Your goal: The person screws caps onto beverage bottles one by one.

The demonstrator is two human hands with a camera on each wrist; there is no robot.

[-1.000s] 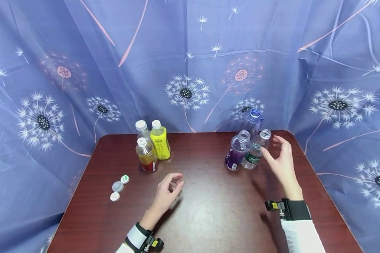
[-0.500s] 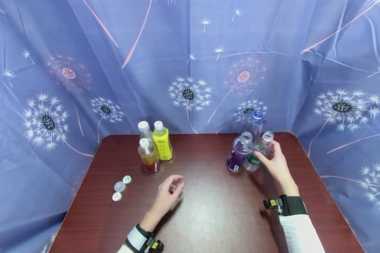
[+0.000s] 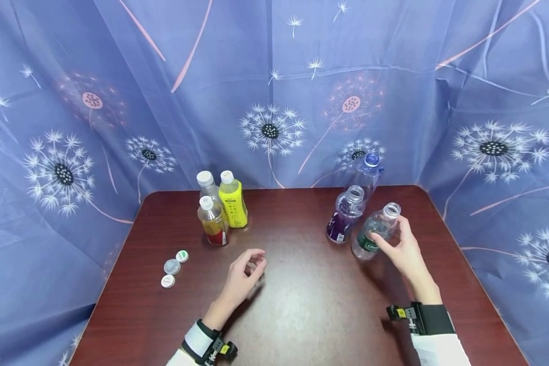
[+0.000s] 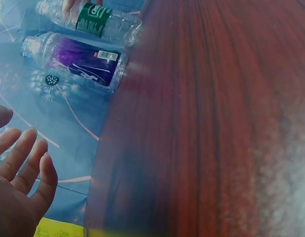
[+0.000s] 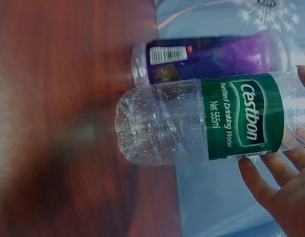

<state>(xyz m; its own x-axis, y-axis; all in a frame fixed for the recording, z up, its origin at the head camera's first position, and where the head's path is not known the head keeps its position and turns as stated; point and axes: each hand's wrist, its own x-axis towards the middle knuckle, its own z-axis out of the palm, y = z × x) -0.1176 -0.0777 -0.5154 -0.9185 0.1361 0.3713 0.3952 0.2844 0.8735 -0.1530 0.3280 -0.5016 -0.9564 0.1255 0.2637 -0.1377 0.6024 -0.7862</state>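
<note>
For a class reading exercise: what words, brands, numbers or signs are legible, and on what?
"C'estbon": green label, clear bottle
"Purified Drinking Water": same label
"Net 555ml": same label
Too small or blurred: other markings, on purple bottle, yellow bottle, red-labelled bottle, white caps

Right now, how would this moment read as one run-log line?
right grip: holds uncapped green-labelled bottle | left grip: holds nothing | purple-labelled bottle: upright, uncapped | three loose caps: on table

C'estbon, Net 555ml: btl lbl
</note>
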